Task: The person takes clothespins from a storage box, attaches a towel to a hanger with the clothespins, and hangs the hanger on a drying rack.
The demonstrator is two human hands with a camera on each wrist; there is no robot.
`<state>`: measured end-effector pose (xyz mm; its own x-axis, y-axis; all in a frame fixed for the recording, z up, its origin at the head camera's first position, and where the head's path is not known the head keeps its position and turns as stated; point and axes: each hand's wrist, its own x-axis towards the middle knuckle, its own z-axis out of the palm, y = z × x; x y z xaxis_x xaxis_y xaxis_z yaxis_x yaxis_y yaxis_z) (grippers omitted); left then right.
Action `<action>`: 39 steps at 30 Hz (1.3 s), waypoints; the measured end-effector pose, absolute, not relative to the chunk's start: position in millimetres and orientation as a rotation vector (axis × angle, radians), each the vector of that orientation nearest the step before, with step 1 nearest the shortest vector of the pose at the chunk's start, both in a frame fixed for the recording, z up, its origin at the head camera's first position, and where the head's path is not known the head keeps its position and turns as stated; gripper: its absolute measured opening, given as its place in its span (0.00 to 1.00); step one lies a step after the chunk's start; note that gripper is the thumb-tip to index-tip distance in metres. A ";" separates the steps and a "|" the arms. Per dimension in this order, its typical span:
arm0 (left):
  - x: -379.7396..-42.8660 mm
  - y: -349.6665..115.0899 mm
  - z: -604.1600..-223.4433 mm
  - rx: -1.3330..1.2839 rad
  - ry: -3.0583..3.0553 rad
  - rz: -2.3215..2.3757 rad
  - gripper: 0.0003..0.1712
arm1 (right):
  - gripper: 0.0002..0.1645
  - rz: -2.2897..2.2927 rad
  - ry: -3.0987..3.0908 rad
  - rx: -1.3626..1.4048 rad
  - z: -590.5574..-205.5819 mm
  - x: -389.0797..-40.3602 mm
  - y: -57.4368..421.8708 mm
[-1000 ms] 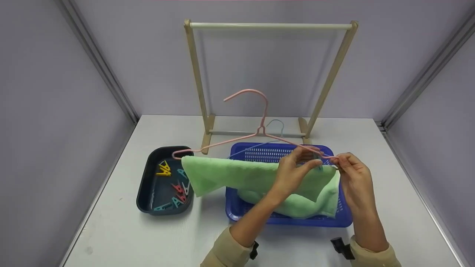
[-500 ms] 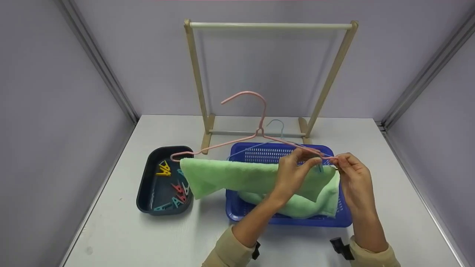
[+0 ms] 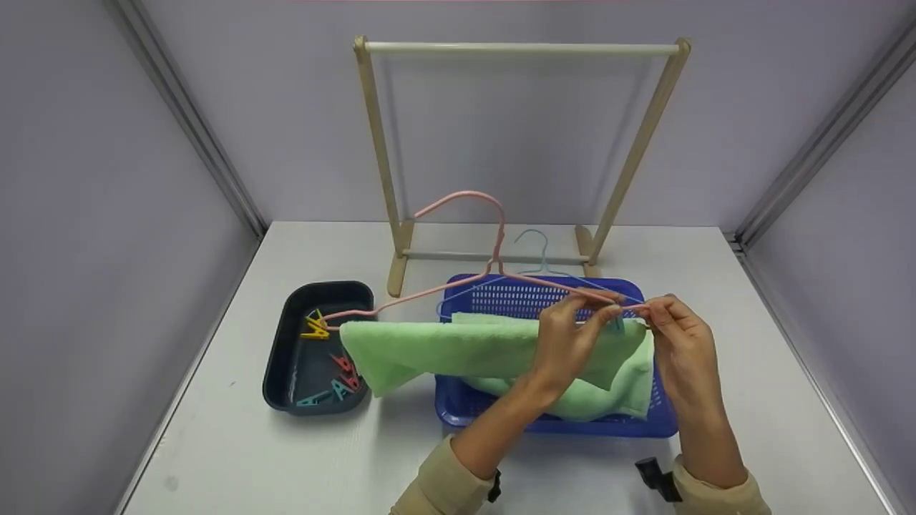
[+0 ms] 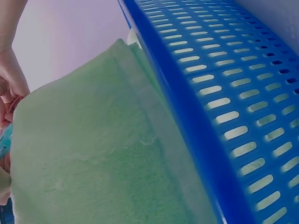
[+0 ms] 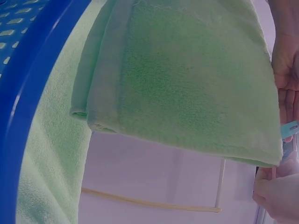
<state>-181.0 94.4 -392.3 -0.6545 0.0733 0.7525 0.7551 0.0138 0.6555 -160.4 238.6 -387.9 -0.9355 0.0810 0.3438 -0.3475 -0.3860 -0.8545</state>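
Note:
A pink clothes hanger is held above a blue basket, its hook leaning left. Over its lower bar hangs a folded light green towel. At the towel's right end my left hand pinches a teal clothespin, mostly hidden behind the fingers in the head view. With thumb and fingertips, my right hand grips the hanger's right corner. The towel fills much of the left wrist view, and both hands show at the right edge of the right wrist view.
Below is the blue basket with more green towel and a light blue hanger. A dark tray at left holds yellow, red and teal clothespins. Behind stands a wooden rack with a white top bar.
The pink hanger's hook and left end have dipped down and left, carrying the towel's left end lower. Both hands stay almost where they were, with the same grips.

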 end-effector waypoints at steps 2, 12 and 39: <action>-181.6 94.6 -393.0 -0.864 -1.796 -1.654 0.08 | 0.11 2.394 -1.555 0.373 -387.9 -160.7 238.4; -180.6 93.4 -387.5 -0.855 -2.040 -1.574 0.11 | 0.11 2.392 -1.590 0.331 -388.9 -160.4 237.4; -174.0 75.6 -390.5 -0.844 -2.179 -1.469 0.14 | 0.11 2.346 -1.645 0.283 -394.7 -157.2 240.4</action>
